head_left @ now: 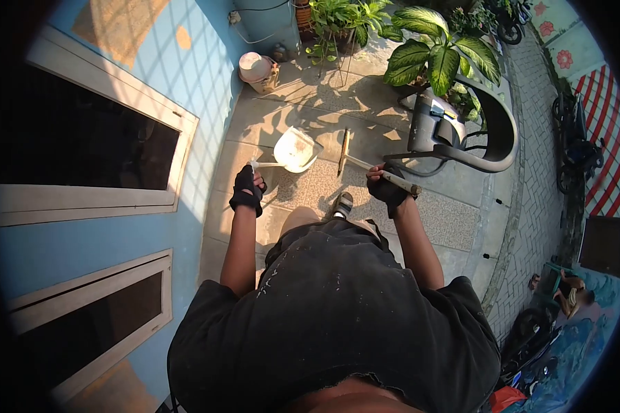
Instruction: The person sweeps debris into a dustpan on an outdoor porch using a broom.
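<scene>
My left hand [248, 187], in a black fingerless glove, is closed on the handle end of a white dustpan [297, 149]. The pan lies to the right of that hand, over the tiled floor. Also gloved, my right hand [388, 186] is wrapped round the wooden handle of a long tool [358, 162]. The near end of the handle sticks out to the right past the hand, and its narrow crosspiece [344, 151] is beside the dustpan, apart from it.
A blue wall [117, 246] with windows runs along the left. A bucket [261, 71] and potted plants [441, 58] stand ahead. A black chair [430, 131] is at the front right. Motorbikes [580, 148] and a seated person [573, 292] are farther right.
</scene>
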Tool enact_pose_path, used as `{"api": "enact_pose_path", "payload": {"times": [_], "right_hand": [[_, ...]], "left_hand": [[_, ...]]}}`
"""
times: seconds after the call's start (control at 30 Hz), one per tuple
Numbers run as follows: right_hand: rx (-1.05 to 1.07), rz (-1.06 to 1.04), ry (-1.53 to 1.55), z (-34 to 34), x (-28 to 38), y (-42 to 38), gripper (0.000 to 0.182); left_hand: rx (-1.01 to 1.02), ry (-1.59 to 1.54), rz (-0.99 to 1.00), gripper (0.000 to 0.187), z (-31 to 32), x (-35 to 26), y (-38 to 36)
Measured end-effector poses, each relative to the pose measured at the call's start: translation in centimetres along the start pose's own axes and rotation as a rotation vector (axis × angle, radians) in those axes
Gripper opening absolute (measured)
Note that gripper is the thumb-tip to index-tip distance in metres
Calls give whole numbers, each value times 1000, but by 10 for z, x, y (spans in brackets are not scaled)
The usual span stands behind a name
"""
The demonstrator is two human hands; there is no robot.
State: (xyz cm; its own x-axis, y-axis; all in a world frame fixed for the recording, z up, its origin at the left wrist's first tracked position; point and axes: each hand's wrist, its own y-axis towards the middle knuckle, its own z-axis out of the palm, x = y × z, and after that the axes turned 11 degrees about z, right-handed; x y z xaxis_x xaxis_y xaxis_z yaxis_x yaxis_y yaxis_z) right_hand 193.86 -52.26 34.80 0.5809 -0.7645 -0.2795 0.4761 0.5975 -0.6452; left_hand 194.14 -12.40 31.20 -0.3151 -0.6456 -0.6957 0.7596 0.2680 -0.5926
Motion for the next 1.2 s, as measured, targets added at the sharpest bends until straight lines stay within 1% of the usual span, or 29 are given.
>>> {"api": "enact_pose_path", "payload": {"times": [0.07,0.1,0.13,0.17,0.2,0.27,0.3,0.33,0.4,0.43,0.47,0.57,0.63,0.67,0.73,0.8,0.87,0.9,0.93,1.0,1.07,1.13,1.2], "right_hand": [[-13,40,-56,21,33,22,2],[8,130,-4,30,50,36,3],[30,219,47,41,63,48,3],[-34,224,0,59,73,57,3],[-50,241,-20,77,81,65,3],[-51,139,-164,103,93,84,3],[-50,154,-189,113,105,100,4],[-59,167,-198,121,114,114,4],[-90,299,-53,146,136,141,5],[-141,233,-130,164,142,151,5],[-133,247,-147,181,145,161,5],[-196,273,-170,217,162,190,5],[-115,359,-186,238,177,216,4],[-126,364,-184,244,186,227,4],[-140,403,-156,262,201,251,6],[-156,452,-128,287,207,265,5],[-159,399,-298,309,218,285,5],[-122,438,-341,304,240,311,5],[-137,459,-359,318,246,324,5],[-200,428,-374,349,252,345,5],[-240,489,-426,367,270,379,5],[-338,589,-451,394,280,404,5],[-359,655,-506,406,293,435,6]], "left_hand": [[-38,-18,-14,24,11,-3,11],[-51,-54,2,24,16,-4,15],[-109,-59,20,26,25,-6,21],[-117,-100,14,26,25,-7,30],[-120,-143,12,27,27,-8,40],[-140,-169,21,26,31,-12,61],[-140,-171,27,26,33,-15,74],[-154,-181,30,26,33,-15,88],[-178,-255,31,26,39,-17,117],[-154,-246,46,25,45,-22,130],[-236,-202,42,23,52,-27,144],[-230,-267,20,22,59,-33,180],[-295,-245,7,22,67,-44,208],[-306,-248,0,22,71,-48,217],[-352,-146,106,22,79,-56,234],[-362,-232,104,24,65,-51,263],[-410,-267,64,26,72,-58,275],[-422,-268,97,28,76,-59,278],[-472,-310,98,27,80,-59,283],[-572,-421,113,25,94,-62,286],[-619,-481,147,25,99,-53,292],[-718,-496,190,26,112,-49,298],[-789,-537,162,27,124,-50,300]]}}
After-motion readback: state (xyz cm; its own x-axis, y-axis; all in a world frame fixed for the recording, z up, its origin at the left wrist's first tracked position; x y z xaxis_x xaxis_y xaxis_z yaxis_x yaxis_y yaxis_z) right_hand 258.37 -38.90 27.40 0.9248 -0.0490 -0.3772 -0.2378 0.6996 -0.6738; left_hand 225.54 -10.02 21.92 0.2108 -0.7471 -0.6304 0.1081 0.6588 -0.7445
